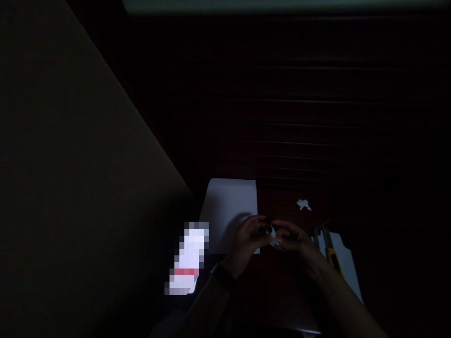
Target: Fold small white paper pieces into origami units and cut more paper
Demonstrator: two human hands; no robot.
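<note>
Near the front edge of the dark slatted table (pixel 317 141), towards its middle, the person's two hands meet over the wood. The left hand (pixel 248 241) comes in from the lower left with a dark wristband (pixel 222 276) on its wrist. The right hand (pixel 299 244) comes in from the lower right. Both have their fingers curled inward and closed on a small white paper piece (pixel 273 238), which sits pinched between the fingertips of the two hands, just above the table surface. Only a bright corner of it shows between the fingers. The light is too dim to tell its shape or folds.

Just behind the left hand, a white sheet (pixel 230 206) lies flat on the table, and the left fingers overlap its near right corner. A paper scrap (pixel 303 204), white and crumpled or folded, lies by itself beyond the right hand, well apart from the sheet. Just beside the right hand, on its right, a utility knife (pixel 331 253) with a yellow body lies lengthwise on a second white sheet (pixel 347 263), which reaches towards the table's front right.

Left of the left forearm is a blurred white and red object (pixel 188 258), whose kind I cannot tell. A dull beige panel (pixel 70 164) fills the left side of the view, its edge running diagonally down towards the white sheet.
</note>
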